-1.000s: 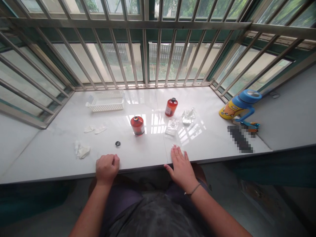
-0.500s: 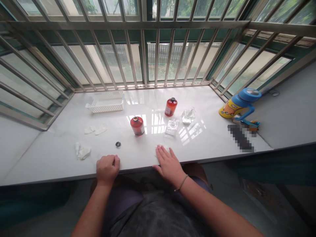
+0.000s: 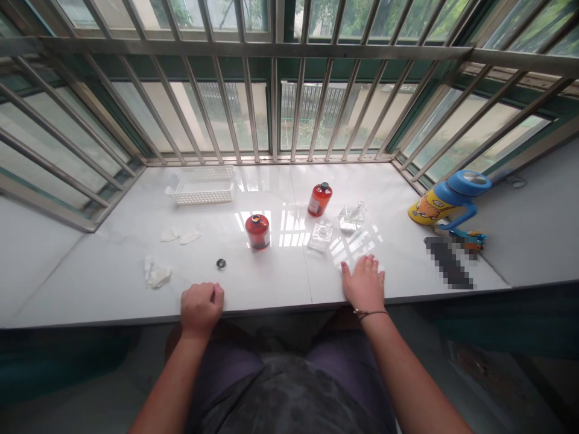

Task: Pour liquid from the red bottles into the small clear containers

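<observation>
My left hand [image 3: 202,307] rests as a fist on the near edge of the white table; nothing shows in it. Just beyond it lies a small black cap [image 3: 221,264]. My right hand [image 3: 364,283] lies flat with fingers spread, and what looks like thin white tissue shows faintly by its fingertips. An uncapped red-amber bottle [image 3: 257,232] stands upright in the middle. Farther back is a second red-amber bottle [image 3: 319,200] with a black cap. Two clear glass bottles, one square [image 3: 321,235] and one faceted [image 3: 351,218], are beyond my right hand.
A white perforated basket [image 3: 202,193] sits at the back left. Crumpled white tissues [image 3: 160,276] and flattened white pieces [image 3: 181,235] lie on the left. On the right are a blue-and-yellow flask [image 3: 446,199] and a blurred-out dark object [image 3: 449,263]. Metal window bars border the table [image 3: 271,289].
My right hand has slid right along the table, from near the middle to in front of the clear bottles. My left fist stays in place. The view has shifted slightly.
</observation>
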A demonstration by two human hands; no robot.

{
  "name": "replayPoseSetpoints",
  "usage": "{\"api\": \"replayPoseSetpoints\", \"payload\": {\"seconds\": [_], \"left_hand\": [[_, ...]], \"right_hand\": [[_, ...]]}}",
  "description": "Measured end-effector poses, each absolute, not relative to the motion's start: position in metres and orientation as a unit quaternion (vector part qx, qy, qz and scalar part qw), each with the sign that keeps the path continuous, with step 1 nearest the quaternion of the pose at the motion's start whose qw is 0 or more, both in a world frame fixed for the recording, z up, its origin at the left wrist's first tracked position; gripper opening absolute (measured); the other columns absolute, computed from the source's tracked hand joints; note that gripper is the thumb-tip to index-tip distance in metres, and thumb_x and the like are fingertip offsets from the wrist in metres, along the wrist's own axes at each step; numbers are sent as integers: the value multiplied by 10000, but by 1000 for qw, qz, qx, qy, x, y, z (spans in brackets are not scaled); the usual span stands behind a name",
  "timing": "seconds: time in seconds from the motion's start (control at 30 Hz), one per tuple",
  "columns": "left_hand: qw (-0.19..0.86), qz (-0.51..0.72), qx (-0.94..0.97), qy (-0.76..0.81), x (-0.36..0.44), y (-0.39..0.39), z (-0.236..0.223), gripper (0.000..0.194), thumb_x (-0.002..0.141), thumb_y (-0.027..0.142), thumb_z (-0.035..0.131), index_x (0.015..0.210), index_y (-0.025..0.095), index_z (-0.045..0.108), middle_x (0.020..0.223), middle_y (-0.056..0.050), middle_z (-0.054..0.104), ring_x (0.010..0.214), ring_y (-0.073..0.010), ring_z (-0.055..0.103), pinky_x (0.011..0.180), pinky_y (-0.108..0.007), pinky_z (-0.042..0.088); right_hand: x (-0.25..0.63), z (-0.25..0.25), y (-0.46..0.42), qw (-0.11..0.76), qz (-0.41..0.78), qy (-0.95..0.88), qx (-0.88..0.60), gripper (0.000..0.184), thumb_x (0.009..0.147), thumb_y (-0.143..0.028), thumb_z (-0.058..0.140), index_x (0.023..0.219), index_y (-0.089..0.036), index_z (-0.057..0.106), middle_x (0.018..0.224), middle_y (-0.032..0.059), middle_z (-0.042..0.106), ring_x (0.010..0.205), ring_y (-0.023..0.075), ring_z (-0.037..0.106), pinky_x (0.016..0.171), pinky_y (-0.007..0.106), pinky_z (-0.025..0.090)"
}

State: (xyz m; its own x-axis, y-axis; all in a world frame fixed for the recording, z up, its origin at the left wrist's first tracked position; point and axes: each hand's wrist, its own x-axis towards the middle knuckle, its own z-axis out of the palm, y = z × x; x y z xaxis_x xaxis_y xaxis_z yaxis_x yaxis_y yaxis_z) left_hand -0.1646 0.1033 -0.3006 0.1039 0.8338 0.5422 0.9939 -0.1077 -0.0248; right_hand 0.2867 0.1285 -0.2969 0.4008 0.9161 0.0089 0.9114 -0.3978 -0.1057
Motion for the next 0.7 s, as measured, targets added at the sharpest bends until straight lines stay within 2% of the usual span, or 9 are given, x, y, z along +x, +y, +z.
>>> {"api": "replayPoseSetpoints", "payload": {"seconds": [0.2,0.37,0.5,0.7], "left_hand": [[207,-210,-718,-631,-165,104,-302,382,1008,253,559,655,266,413,612,-18,517,686,-241,517,710,-400,308],[205,-221,-718,-628,-164,104,-302,377,1009,246,556,659,264,418,614,-20,518,686,-240,519,709,-403,308],[205,-228,-719,-624,-164,104,-302,378,1006,245,559,653,263,424,609,-17,509,677,-237,514,703,-400,308],[201,-229,-721,-623,-165,103,-302,381,1003,246,564,647,262,428,606,-18,503,675,-238,510,701,-400,308]], "right_hand": [[179,-282,131,25,101,-650,-753,903,1088,-613,289,1653,91,261,1753,300,166,1655,422,143,1328,561,94],[112,-276,141,55,138,-720,-678,972,1068,-695,325,1669,65,243,1765,272,106,1668,402,106,1337,557,93],[108,-276,151,64,137,-783,-604,973,1056,-720,358,1686,14,245,1776,225,93,1671,381,118,1346,560,88],[163,-273,145,42,132,-873,-468,739,1118,-594,314,1707,-149,283,1782,114,185,1670,279,182,1349,564,130]]}}
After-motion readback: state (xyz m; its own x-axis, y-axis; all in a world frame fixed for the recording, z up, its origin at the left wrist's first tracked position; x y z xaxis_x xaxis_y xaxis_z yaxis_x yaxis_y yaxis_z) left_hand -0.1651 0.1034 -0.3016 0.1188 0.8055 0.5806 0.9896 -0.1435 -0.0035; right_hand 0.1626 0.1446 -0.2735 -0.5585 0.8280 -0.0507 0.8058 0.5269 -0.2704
